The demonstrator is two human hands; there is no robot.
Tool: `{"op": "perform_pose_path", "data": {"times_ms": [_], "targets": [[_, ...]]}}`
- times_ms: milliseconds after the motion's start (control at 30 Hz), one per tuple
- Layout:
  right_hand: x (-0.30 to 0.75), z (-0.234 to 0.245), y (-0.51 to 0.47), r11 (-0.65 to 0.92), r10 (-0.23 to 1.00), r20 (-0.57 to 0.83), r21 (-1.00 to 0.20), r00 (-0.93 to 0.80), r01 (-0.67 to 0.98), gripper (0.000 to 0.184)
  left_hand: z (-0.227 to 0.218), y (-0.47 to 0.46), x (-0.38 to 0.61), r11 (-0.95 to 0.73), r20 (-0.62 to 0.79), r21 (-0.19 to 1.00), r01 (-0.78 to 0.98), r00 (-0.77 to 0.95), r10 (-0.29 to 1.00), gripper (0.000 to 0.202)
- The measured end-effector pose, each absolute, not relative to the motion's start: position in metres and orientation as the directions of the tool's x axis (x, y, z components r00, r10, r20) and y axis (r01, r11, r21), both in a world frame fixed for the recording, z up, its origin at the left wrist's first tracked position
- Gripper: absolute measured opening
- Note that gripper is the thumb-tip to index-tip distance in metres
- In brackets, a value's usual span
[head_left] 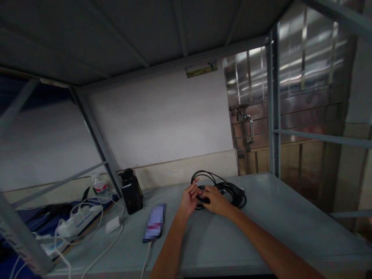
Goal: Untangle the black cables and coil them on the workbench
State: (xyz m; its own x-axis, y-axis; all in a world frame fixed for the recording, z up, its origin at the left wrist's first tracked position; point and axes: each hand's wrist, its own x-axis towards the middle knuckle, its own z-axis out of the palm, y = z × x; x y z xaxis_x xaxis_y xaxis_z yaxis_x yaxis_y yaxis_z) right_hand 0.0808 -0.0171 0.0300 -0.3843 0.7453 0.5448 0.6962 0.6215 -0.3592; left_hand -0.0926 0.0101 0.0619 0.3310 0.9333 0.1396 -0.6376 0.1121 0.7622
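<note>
Gripping cable (238, 195) on the worktop (279, 209) with the right hand (214, 199); curled beside it with the left hand (189, 197), impossible to tell if holding any. Coiled towards the left hand's three o'clock, opposite a bottle (101, 188) at nine with an unreadable red label.

The grey tabletop (215, 244) supports a coil of black cable (241, 197) far right of centre, a black container (131, 193) at far left, a phone (154, 222) (white lead (147, 259) attached at its near end), and a white adapter (113, 225) left of it.
</note>
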Motion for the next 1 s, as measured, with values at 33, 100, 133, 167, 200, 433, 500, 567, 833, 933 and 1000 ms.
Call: {"op": "perform_pose_path", "data": {"times_ms": [33, 100, 133, 167, 200, 433, 500, 567, 833, 933, 1000], "targets": [[0.083, 0.031, -0.017, 0.597, 0.759, 0.546, -0.365, -0.355, 0.715, 0.007, 0.064, 0.010, -0.094, 0.125, 0.136, 0.754, -0.644, 0.340, 0.930, 0.030], [0.087, 0.034, -0.018, 0.566, 0.768, 0.561, -0.370, -0.309, 0.736, 0.010, 0.066, 0.010, -0.097, 0.147, 0.134, 0.739, -0.657, 0.357, 0.924, 0.030], [0.089, 0.035, -0.018, 0.561, 0.765, 0.573, -0.369, -0.294, 0.741, 0.012, 0.067, 0.010, -0.099, 0.153, 0.135, 0.731, -0.665, 0.360, 0.923, 0.029], [0.090, 0.036, -0.018, 0.559, 0.757, 0.590, -0.366, -0.279, 0.744, 0.012, 0.067, 0.011, -0.100, 0.157, 0.134, 0.721, -0.675, 0.357, 0.924, 0.028], [0.092, 0.037, -0.018, 0.560, 0.746, 0.612, -0.362, -0.264, 0.745, 0.013, 0.067, 0.011, -0.102, 0.160, 0.131, 0.710, -0.686, 0.351, 0.927, 0.027], [0.100, 0.040, -0.008, 0.546, 0.584, 0.810, -0.341, -0.056, 0.765, 0.017, 0.064, 0.011, -0.111, 0.195, 0.093, 0.647, -0.737, 0.331, 0.939, 0.021], [0.104, 0.039, -0.004, 0.569, 0.545, 0.838, -0.374, 0.004, 0.732, 0.018, 0.063, 0.011, -0.112, 0.220, 0.089, 0.645, -0.732, 0.358, 0.929, 0.021], [0.107, 0.038, 0.000, 0.622, 0.542, 0.840, -0.411, 0.012, 0.667, 0.021, 0.063, 0.011, -0.112, 0.237, 0.092, 0.648, -0.724, 0.384, 0.919, 0.021], [0.097, 0.039, -0.008, 0.645, 0.704, 0.702, -0.695, 0.108, 0.319, 0.038, 0.063, 0.014, -0.102, 0.118, 0.131, 0.793, -0.598, 0.356, 0.925, 0.047], [0.089, 0.042, -0.015, 0.597, 0.780, 0.614, -0.788, 0.125, 0.148, 0.057, 0.054, 0.018, -0.094, -0.015, 0.156, 0.878, -0.478, 0.256, 0.954, 0.069], [0.085, 0.043, -0.018, 0.569, 0.813, 0.574, -0.819, 0.101, 0.074, 0.065, 0.046, 0.021, -0.089, -0.108, 0.180, 0.920, -0.377, 0.162, 0.970, 0.082]]}}
